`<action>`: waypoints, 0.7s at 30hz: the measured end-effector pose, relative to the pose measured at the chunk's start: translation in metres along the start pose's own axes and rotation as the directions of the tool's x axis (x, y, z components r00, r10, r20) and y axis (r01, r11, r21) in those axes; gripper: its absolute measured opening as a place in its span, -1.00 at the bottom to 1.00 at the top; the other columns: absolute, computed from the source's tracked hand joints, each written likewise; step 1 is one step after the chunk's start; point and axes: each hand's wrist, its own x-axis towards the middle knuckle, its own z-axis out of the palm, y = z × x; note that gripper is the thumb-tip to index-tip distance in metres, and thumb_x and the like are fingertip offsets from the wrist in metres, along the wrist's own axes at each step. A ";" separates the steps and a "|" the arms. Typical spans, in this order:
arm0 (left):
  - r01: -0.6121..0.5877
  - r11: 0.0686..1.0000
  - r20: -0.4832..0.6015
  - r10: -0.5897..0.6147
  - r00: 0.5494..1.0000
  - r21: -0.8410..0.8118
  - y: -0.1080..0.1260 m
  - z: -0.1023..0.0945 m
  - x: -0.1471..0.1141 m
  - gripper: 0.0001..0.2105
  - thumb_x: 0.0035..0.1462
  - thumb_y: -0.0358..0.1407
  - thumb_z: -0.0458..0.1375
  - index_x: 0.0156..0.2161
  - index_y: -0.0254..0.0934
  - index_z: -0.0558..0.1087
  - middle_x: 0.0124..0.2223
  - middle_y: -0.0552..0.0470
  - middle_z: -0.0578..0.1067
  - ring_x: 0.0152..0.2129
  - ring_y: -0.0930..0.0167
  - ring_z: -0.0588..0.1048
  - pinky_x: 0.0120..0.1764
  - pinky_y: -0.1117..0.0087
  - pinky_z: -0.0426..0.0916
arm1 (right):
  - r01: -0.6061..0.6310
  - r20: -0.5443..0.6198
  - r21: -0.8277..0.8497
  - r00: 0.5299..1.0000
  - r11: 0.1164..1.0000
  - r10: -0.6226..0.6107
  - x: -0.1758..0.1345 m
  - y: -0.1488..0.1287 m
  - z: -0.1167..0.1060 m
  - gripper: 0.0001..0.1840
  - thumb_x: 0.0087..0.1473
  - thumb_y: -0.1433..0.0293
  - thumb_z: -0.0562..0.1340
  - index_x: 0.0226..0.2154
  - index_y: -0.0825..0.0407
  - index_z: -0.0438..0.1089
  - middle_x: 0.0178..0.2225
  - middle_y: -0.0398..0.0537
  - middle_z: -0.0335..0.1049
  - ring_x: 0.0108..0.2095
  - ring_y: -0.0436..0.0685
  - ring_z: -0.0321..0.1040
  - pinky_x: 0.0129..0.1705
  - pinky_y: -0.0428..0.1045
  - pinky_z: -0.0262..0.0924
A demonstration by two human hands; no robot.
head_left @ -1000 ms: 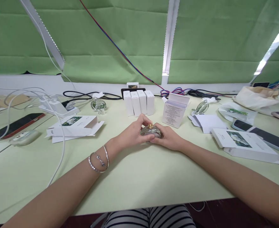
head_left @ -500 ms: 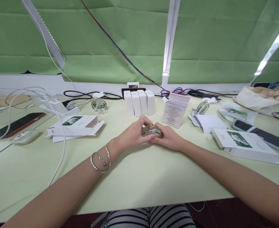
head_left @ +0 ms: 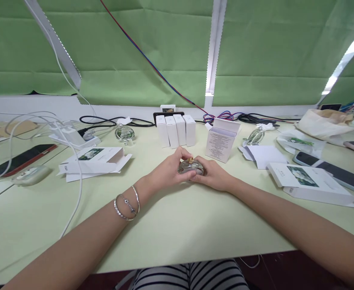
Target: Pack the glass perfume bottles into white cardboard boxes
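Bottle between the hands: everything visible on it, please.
The bottle is squat, rounded and clear like glass, with a gold-coloured top pointing up. It sits nearer the person than the white boxes. The left hand and right hand clasp its sides, thumbs across the near face. Its base is hidden, so contact with the table is unclear.

The bottle [head_left: 192,166] is clear, glossy glass with a gold-toned, shiny, metallic-looking neck [head_left: 190,160]. Around it: creased, matt green sheeting [head_left: 165,36] at twelve o'clock; the smooth, matt card of an open carton [head_left: 220,145] at two; soft striped cloth trousers [head_left: 189,278] at six; polished silvery metal bracelets [head_left: 130,205] at eight; smooth matt paperboard boxes [head_left: 172,133] at eleven. The worktop [head_left: 177,225] looks smooth, faintly satin.
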 end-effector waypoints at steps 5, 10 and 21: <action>-0.028 0.999 -0.009 0.029 1.000 0.015 -0.003 0.001 -0.002 -0.65 0.01 -0.24 0.17 -0.15 -0.16 0.12 -0.19 0.02 0.31 -0.34 0.43 0.41 -0.31 0.36 0.36 | -0.001 0.003 0.003 1.000 1.000 0.001 0.000 0.000 0.000 -0.66 0.01 0.11 0.20 -0.30 -0.01 0.18 -0.51 -0.22 0.27 -0.51 0.01 0.19 -0.46 -0.11 0.02; -0.110 0.994 -0.049 0.111 0.993 0.019 -0.008 0.008 -0.005 -0.63 0.06 -0.25 0.15 -0.09 -0.14 0.07 -0.13 -0.03 0.28 -0.32 0.41 0.39 -0.32 0.34 0.36 | 0.011 0.004 -0.010 1.000 1.000 -0.011 0.000 0.001 0.000 -0.66 0.04 0.12 0.17 -0.23 0.00 0.19 -0.49 -0.20 0.29 -0.50 0.02 0.20 -0.46 -0.11 0.03; -0.109 0.986 -0.135 0.126 0.983 0.129 -0.001 0.009 -0.006 -0.71 0.11 -0.24 0.11 -0.10 -0.17 0.12 -0.17 0.02 0.34 -0.34 0.45 0.40 -0.35 0.41 0.34 | -0.010 0.010 -0.022 1.000 1.000 0.010 -0.001 -0.002 0.000 -0.67 0.03 0.18 0.20 -0.19 0.00 0.22 -0.48 -0.20 0.30 -0.49 0.03 0.21 -0.43 -0.10 0.04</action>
